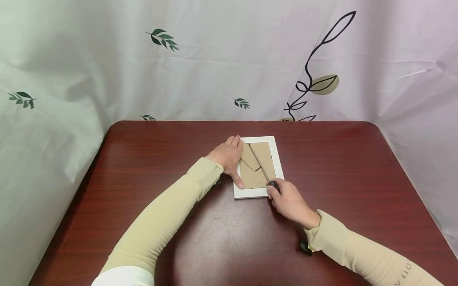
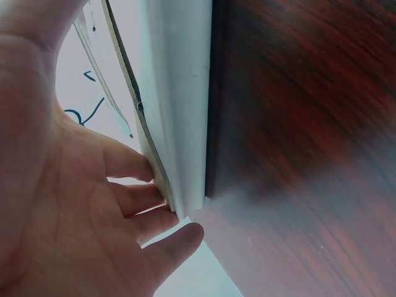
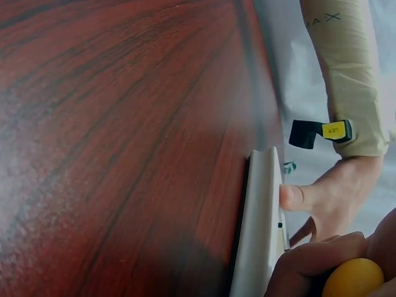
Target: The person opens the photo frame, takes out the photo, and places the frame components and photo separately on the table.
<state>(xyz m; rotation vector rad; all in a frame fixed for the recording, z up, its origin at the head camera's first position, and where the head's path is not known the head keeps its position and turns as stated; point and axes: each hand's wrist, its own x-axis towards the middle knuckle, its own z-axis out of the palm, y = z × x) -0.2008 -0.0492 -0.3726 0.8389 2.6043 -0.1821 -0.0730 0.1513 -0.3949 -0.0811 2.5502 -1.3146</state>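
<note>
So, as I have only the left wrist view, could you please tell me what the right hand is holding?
Observer: The right hand grips a screwdriver.
Operator: Thank you. My picture cuts off the left thumb; may I ask where its tip is?
Observer: In the head view, the left thumb has its tip by the near left corner of the frame.
Operator: That helps. Could you also tell me the colour of the handle's end?
Observer: In the right wrist view, the handle's end is yellow.
</note>
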